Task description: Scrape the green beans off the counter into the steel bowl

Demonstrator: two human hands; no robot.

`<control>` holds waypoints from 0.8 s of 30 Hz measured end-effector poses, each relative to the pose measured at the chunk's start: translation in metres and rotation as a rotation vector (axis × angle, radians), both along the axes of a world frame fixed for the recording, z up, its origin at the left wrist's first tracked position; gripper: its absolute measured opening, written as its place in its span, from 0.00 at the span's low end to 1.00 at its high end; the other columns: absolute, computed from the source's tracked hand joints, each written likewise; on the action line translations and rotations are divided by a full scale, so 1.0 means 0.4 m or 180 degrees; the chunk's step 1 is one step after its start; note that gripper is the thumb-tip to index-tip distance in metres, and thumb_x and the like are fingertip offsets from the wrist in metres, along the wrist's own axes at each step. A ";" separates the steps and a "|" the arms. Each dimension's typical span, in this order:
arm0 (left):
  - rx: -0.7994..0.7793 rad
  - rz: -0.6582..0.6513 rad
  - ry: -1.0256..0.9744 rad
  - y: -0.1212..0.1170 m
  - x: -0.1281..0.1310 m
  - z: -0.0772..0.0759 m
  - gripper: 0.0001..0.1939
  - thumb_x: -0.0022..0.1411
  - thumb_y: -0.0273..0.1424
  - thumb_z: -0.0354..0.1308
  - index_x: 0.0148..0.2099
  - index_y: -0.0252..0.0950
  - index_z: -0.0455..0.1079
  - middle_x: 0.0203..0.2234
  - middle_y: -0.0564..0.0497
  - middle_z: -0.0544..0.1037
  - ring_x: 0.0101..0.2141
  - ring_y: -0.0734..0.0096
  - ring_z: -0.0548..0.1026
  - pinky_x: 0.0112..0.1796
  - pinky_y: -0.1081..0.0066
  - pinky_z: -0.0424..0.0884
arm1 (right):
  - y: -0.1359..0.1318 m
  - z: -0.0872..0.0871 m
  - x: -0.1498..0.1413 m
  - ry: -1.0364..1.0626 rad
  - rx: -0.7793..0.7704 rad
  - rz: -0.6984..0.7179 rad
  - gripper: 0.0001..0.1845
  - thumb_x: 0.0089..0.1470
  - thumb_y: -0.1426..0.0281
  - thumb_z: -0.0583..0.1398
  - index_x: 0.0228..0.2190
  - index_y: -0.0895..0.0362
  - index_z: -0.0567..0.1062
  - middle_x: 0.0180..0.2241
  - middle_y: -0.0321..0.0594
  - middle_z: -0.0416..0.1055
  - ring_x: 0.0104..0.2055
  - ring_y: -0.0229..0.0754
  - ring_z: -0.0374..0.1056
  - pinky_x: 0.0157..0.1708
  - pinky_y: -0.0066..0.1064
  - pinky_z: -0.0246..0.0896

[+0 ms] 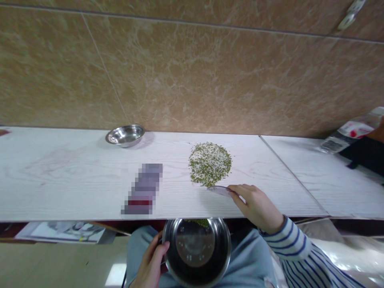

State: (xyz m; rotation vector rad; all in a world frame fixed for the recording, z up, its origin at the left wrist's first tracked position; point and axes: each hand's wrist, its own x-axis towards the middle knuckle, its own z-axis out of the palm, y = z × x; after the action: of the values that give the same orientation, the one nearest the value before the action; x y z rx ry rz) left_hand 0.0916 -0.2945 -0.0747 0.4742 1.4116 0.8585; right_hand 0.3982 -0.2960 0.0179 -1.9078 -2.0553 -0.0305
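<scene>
- There it was: the left grip closed around the rim of a steel bowl, which tipped toward the person over their lap, just off the counter's near edge.
- Green grains sat at the bowl's far rim, right beside the left grip.
- The right grip, in a striped sleeve, pinched a thin pale scraper, its edge down on the counter.
- Just ahead of that scraper, nearly touching it, lay a heap of green and white grains, well ahead of the left grip!
- Further ahead and left of the right grip, a small steel bowl stood against the wall.
- Between the grips and that bowl, a pixelated block lay on the counter, too blurred to name.
- Far right of the right grip, a plastic bag lay at the counter's edge.
</scene>
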 end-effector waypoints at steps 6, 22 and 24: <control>-0.0014 -0.0037 -0.0141 0.011 -0.006 -0.012 0.23 0.50 0.39 0.67 0.49 0.39 0.76 0.44 0.47 0.82 0.58 0.50 0.70 0.40 0.67 0.73 | 0.021 -0.004 0.039 0.0038 -0.0092 -0.0149 0.13 0.64 0.72 0.54 0.44 0.55 0.78 0.41 0.42 0.80 0.42 0.46 0.77 0.44 0.38 0.69; 0.0089 -0.0110 0.0072 0.005 -0.008 -0.015 0.26 0.49 0.41 0.66 0.51 0.38 0.76 0.46 0.44 0.82 0.49 0.46 0.77 0.41 0.58 0.75 | 0.046 -0.002 -0.032 0.0070 -0.0050 0.0043 0.14 0.63 0.73 0.54 0.45 0.56 0.77 0.40 0.42 0.80 0.40 0.46 0.76 0.42 0.38 0.68; 0.0054 -0.0068 0.0049 0.008 -0.006 -0.012 0.25 0.49 0.41 0.66 0.50 0.39 0.76 0.46 0.44 0.82 0.48 0.47 0.77 0.42 0.58 0.75 | 0.056 -0.004 -0.022 0.0069 -0.0094 -0.0050 0.14 0.63 0.72 0.54 0.46 0.56 0.78 0.41 0.43 0.80 0.41 0.46 0.76 0.43 0.38 0.69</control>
State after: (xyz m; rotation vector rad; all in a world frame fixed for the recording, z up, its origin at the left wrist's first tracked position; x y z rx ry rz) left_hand 0.0894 -0.2914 -0.0795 0.5090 1.4119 0.8518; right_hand 0.3894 -0.2736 0.0165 -1.9333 -2.0377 0.0170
